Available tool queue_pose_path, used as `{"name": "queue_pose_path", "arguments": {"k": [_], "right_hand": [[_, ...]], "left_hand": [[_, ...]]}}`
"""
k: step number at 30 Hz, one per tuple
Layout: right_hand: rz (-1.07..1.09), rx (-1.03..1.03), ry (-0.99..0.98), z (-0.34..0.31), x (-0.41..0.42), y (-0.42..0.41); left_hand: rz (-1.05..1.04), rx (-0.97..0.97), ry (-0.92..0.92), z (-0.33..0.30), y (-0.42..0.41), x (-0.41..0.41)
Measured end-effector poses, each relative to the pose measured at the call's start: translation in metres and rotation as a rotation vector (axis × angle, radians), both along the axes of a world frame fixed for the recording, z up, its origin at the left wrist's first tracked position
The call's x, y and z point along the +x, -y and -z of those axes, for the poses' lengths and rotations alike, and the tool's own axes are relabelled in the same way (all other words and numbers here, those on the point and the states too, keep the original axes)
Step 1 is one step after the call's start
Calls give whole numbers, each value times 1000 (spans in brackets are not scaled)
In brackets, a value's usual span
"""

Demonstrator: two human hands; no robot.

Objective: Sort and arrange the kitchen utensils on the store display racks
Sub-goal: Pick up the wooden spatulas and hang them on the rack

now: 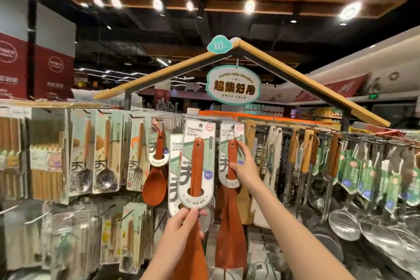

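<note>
My left hand (pixel 181 223) grips a wooden turner (pixel 197 166) at the bottom of its "Wooden Turner" card, holding it upright in front of the rack. Another carded turner (pixel 176 157) hangs just behind it. My right hand (pixel 242 166) pinches the card and handle of a second wooden turner (pixel 230 223) hanging to the right, its broad blade pointing down. A carded wooden spoon (pixel 155 179) hangs to the left of both.
The top rail carries carded chopsticks (pixel 45 161), metal spoons (pixel 84 154) and a fork (pixel 137 154) at left, wood-handled steel skimmers and ladles (pixel 345 220) at right. More carded cutlery hangs on a lower row. A roof-shaped frame with a hanging sign (pixel 234 84) tops the display.
</note>
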State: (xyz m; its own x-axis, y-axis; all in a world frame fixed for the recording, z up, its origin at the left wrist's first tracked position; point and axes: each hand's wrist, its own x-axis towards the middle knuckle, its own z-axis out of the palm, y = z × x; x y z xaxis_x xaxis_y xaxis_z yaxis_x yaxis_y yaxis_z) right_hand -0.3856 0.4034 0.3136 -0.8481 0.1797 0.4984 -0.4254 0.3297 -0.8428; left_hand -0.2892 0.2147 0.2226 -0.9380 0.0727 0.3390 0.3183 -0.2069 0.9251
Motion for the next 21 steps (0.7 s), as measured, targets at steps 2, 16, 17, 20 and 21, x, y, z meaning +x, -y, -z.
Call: {"name": "queue_pose_path", "arguments": {"k": [2,16,17,20,21], "right_hand": [[-18,26,6,-1,-7,-3],[76,53,-174,7,39,6],[6,20,-167,6,47,11],[-188,-110,-139,2,64,23],[-194,-137,-149,2,68,24]], "left_hand": [[7,13,17,0,1,0],[-14,-162,-100,-1,-9,-4],[-13,-178,-111,-2,-13,-3],[-2,-208,-141,-6,-23,1],[8,-211,-144,-7,-25,2]]}}
